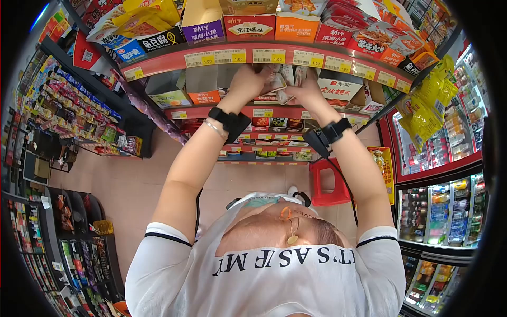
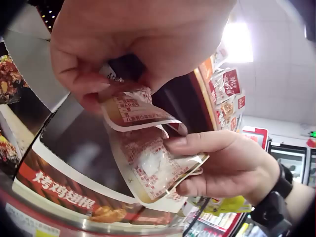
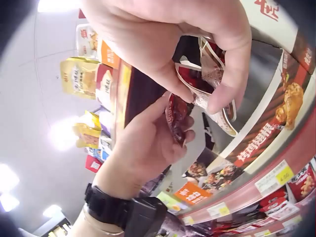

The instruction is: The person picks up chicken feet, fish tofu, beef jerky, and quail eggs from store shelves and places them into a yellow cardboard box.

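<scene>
Small printed packets (image 2: 148,165) are held between both hands over a display box with a roast-chicken picture (image 2: 74,190). The left hand (image 1: 247,86) pinches one packet (image 2: 136,109) between thumb and fingers; in the right wrist view this hand (image 3: 148,138) grips a dark red packet (image 3: 177,118). The right hand (image 1: 308,95) pinches packets by their edge, its thumb on top in the left wrist view, where the hand (image 2: 232,165) comes in from the right. The right wrist view shows its thumb and fingers around packets (image 3: 210,94).
Above the hands runs a red shelf edge (image 1: 190,59) with price labels, bearing snack boxes (image 1: 249,27). Boxes (image 1: 338,89) stand beside the hands on the lower shelf. A red stool (image 1: 323,182) is on the floor; drink coolers (image 1: 441,211) stand at right, snack racks (image 1: 84,100) at left.
</scene>
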The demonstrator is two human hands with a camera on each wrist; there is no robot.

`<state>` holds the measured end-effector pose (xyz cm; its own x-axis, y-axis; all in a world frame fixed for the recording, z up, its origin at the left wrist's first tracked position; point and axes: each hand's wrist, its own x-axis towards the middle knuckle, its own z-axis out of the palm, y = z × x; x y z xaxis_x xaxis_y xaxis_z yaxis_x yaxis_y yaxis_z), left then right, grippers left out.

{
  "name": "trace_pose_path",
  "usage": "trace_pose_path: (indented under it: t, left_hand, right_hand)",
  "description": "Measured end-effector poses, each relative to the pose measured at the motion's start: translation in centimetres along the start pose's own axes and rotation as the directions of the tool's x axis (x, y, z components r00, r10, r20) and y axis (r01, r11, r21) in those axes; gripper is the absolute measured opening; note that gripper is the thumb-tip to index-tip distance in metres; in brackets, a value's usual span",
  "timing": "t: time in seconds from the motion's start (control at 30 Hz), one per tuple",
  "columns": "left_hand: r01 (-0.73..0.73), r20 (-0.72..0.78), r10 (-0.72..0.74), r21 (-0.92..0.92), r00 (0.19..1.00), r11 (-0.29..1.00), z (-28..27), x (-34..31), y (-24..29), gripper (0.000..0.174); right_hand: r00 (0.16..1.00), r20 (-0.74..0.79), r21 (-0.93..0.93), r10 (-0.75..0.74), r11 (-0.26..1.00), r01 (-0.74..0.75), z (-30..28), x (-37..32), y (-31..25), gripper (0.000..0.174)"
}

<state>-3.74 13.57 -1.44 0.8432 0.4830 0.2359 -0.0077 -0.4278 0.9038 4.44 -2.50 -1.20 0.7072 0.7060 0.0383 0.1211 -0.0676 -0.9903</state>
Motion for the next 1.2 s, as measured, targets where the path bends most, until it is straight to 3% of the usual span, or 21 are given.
trace_pose_path:
  t: [0.03, 0.1, 0.13, 0.2, 0.23, 0.3, 0.43, 0.5, 0.53, 0.6, 0.63, 0.7, 0.73, 0.77, 0.83, 0.93, 1.03, 1.07, 1.1, 1.17, 1.2]
  left_hand:
    - [-0.001, 0.000, 0.001, -0.001, 1.000, 1.000, 0.0, 0.3, -0.1, 0.034]
    - [0.054, 0.008, -0.059, 0.305, 0.998, 0.951, 0.1, 0.8, 0.0, 0.029]
    - [0.051, 0.006, -0.055, 0.307, 0.998, 0.950, 0.1, 1.1, 0.0, 0.029]
    - [-0.047, -0.023, 0.061, 0.388, 0.998, 0.920, 0.3, 1.7, -0.2, 0.033]
    - [-0.049, -0.024, 0.064, 0.391, 0.998, 0.919, 0.3, 2.0, -0.2, 0.033]
    - [-0.059, -0.039, 0.102, 0.593, 0.994, 0.803, 0.4, 2.8, -0.4, 0.039]
    - [-0.223, -0.013, 0.291, 0.609, 0.957, 0.761, 0.6, 3.8, -1.6, 0.044]
    - [-0.298, 0.079, 0.347, 0.705, 0.935, 0.643, 1.0, 3.7, -0.9, 0.042]
    - [-0.299, 0.080, 0.347, 0.705, 0.935, 0.643, 1.4, 3.6, -0.2, 0.042]
    - [-0.146, 0.049, 0.179, 0.801, 0.983, 0.580, 2.5, 3.6, 1.1, 0.042]
    - [-0.145, 0.050, 0.176, 0.801, 0.983, 0.581, 2.9, 3.6, 0.8, 0.042]
    - [-0.207, 0.191, 0.080, 0.876, 0.978, 0.436, 3.8, 4.0, -0.3, 0.041]
    - [-0.209, 0.194, 0.080, 0.875, 0.978, 0.437, 4.2, 4.2, -1.0, 0.041]
    - [-0.229, 0.182, 0.152, 0.886, 0.971, 0.402, 4.7, 4.3, -1.6, 0.041]
    - [-0.252, 0.178, 0.225, 0.896, 0.958, 0.367, 5.2, 4.8, -2.4, 0.041]
    - [-0.203, 0.236, -0.012, 0.856, 0.972, 0.475, 5.0, 5.7, -3.2, 0.045]
    - [-0.196, 0.187, 0.077, 0.787, 0.979, 0.584, 5.0, 5.5, -3.2, 0.045]
    - [-0.235, 0.255, 0.025, 0.842, 0.967, 0.485, 4.9, 5.8, -2.8, 0.045]
    - [-0.238, 0.264, 0.016, 0.841, 0.964, 0.486, 5.0, 5.7, -3.1, 0.045]
    - [-0.237, 0.246, 0.049, 0.830, 0.968, 0.506, 5.0, 5.6, -3.5, 0.049]
    - [-0.257, 0.249, 0.080, 0.847, 0.965, 0.465, 4.9, 5.5, -3.5, 0.050]
  right_hand:
    - [1.000, -0.001, -0.001, -0.001, 1.000, 0.001, 0.0, 0.6, 0.3, 0.072]
    - [0.990, -0.118, -0.061, -0.074, 0.996, 0.067, 0.1, 1.5, 1.2, 0.069]
    - [0.990, -0.118, -0.059, -0.079, 0.996, 0.072, 0.1, 2.3, 1.8, 0.069]
    - [0.967, -0.175, -0.205, -0.184, 0.968, 0.147, 0.1, 3.4, 2.4, 0.052]
    - [0.967, -0.176, -0.203, -0.187, 0.968, 0.150, 0.1, 3.7, 2.2, 0.052]
    - [0.971, -0.141, -0.098, -0.194, 0.978, 0.182, 0.2, 4.1, 1.9, 0.034]
    - [0.972, -0.168, -0.008, -0.165, 0.986, 0.165, -0.1, 5.4, 2.0, 0.030]
    - [0.970, -0.164, -0.220, -0.180, 0.965, 0.142, -0.1, 6.8, 3.2, 0.031]
    - [0.970, -0.165, -0.219, -0.179, 0.966, 0.141, 0.0, 7.0, 3.5, 0.031]
    - [0.971, -0.180, -0.369, -0.160, 0.926, 0.085, 0.4, 7.2, 3.8, 0.037]
    - [0.971, -0.179, -0.368, -0.157, 0.926, 0.082, 0.2, 8.0, 5.5, 0.037]
    - [0.939, -0.187, -0.469, -0.290, 0.866, 0.174, 0.4, 9.6, 8.4, 0.058]
    - [0.936, -0.231, -0.467, -0.265, 0.874, 0.133, 0.6, 9.7, 8.9, 0.081]
    - [0.935, -0.235, -0.467, -0.266, 0.874, 0.131, 0.6, 9.8, 9.5, 0.081]
    - [0.976, -0.183, -0.603, -0.116, 0.797, -0.018, 0.6, 8.6, 7.9, 0.090]
    - [0.995, -0.079, -0.613, -0.053, 0.790, -0.006, 0.3, 10.0, 8.7, 0.094]
    - [0.999, -0.011, -0.702, 0.041, 0.711, -0.037, 0.6, 10.3, 8.4, 0.100]
    - [0.992, -0.066, -0.715, 0.108, 0.689, -0.123, 0.7, 10.4, 8.8, 0.100]
    - [0.977, -0.123, -0.722, 0.172, 0.661, -0.207, 1.2, 10.0, 7.6, 0.101]
    - [0.982, -0.120, -0.697, 0.148, 0.691, -0.190, 1.5, 10.0, 8.1, 0.099]
    - [0.981, -0.153, -0.743, 0.122, 0.640, -0.196, 1.9, 10.0, 8.1, 0.095]
